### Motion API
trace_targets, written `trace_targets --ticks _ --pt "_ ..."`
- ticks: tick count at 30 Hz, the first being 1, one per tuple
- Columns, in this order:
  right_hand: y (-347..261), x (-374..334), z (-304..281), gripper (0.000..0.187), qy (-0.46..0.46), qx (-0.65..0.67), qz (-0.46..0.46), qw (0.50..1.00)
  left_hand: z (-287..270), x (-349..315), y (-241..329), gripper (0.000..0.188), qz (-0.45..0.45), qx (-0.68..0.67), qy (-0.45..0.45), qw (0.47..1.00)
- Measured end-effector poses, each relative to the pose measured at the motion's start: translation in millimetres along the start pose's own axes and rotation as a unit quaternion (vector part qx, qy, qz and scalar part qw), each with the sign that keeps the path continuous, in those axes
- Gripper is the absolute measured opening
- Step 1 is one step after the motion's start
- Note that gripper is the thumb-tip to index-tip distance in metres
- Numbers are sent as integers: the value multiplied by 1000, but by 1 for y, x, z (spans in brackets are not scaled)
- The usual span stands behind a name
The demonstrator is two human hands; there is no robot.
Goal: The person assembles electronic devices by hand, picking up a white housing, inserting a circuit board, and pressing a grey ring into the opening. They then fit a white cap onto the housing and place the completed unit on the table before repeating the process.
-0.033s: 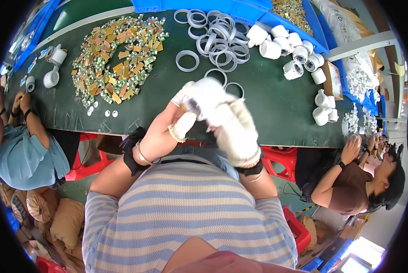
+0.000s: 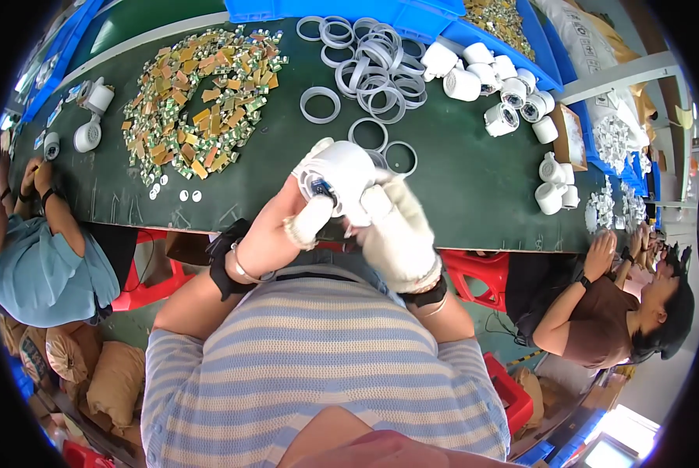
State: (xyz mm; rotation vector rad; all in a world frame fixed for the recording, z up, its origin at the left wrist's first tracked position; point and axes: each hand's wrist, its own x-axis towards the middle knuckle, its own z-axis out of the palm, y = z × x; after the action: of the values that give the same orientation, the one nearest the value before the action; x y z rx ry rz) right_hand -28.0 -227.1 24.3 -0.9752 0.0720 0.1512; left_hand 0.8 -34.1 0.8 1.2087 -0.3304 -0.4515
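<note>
Left hand holding a white housing (image 2: 345,168) just over the near side of a green tabletop (image 2: 474,187), right hand against it.
With the housing as the dial's centre and twelve pointing away from the person, the left hand (image 2: 291,209) comes from about seven, curled round the housing's left side, its covered thumb at the open end, where a dark blue part shows; the gloved right hand (image 2: 400,234) comes from five, fingers bent against the lower right, whether gripping I cannot tell. Grey rings (image 2: 400,173) lie near at one and two; the table's near edge passes at six; green surface stretches toward three, up to a group of white housings (image 2: 549,198). Small boards (image 2: 201,117) spread at ten, a blue bin (image 2: 349,9) borders twelve, and dark print, too small to read, marks a white sack (image 2: 580,39) at two.
</note>
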Motion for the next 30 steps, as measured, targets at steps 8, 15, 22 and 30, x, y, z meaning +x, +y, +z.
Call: trace_targets --ticks 8,15,22,30 --pt "-12 9 -32 36 21 -734 -273 622 -22 -17 12 74 -39 -276 92 956" --pt "-10 21 -51 29 -24 -766 -277 579 -25 -14 19 68 -60 -200 122 970" --pt "-27 -3 -31 25 -49 -719 -294 628 -10 -11 11 61 -106 -199 115 968" --pt "-58 -10 0 28 -134 -509 -156 836 -4 -14 9 87 -79 -213 28 973"
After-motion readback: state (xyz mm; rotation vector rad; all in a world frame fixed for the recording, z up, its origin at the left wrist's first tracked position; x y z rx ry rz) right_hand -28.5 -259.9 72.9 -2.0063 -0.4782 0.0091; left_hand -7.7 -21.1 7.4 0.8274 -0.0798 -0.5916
